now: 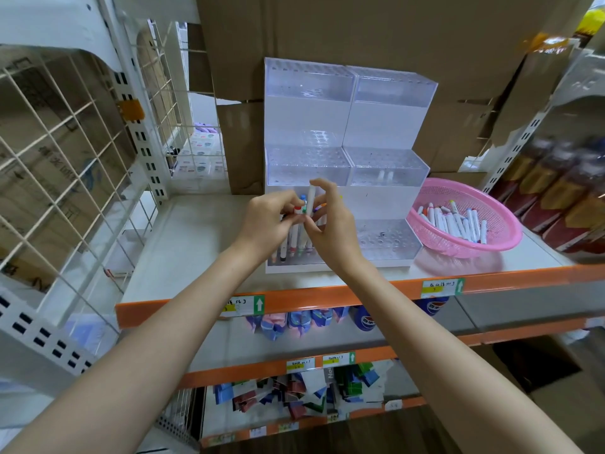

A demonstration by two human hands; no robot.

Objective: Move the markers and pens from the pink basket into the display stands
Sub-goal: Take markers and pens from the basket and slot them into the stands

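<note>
Head: white marker pinched in R hand, beside bunch in L hand.

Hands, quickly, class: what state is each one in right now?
Left hand: fingers grip a bundle of markers.
Right hand: fingers pinch one white marker.

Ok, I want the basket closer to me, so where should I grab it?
Probably the near rim of the basket, from the front. The lip flares outward and faces you unobstructed, while its left side crowds the stand and markers fill the inside.
</note>
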